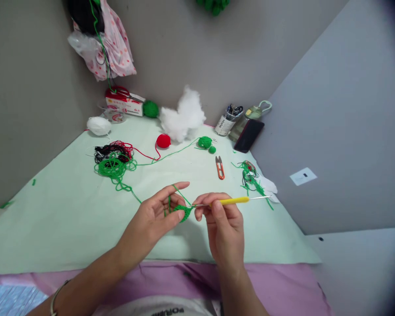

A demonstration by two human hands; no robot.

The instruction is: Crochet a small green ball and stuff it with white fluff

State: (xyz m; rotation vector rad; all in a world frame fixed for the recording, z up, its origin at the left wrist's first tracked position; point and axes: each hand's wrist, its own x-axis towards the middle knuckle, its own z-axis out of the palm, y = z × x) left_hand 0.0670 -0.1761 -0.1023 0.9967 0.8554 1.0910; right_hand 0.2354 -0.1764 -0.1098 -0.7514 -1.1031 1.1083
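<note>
Our left hand (158, 213) pinches a small green crocheted piece (183, 213) between thumb and fingers, its index finger raised with a green strand (181, 194) over it; our right hand (225, 219) grips a yellow-handled hook (232, 201), whose thin left end meets the piece and whose other metal end points toward the table's right edge; we hold both above the middle of the table (171, 245), nearer its front edge than its back.

Toward the left edge we see a tangle of green yarn (112, 168), touching black yarn (110, 153) just behind it; a line of green runs from the tangle to our left hand; a red ball (163, 141) lies near the back edge, in front of white stuffing (182, 116); a white ball (99, 126) sits by the back left corner.

Right of the red ball are two small green balls, the larger (205, 142) just behind the smaller (212, 149); orange-handled snips (220, 168) lie in front of them, apart from our hands; yarn scraps (252, 177) lie along the right edge, and a dark phone (249, 135) leans by the back right corner.
</note>
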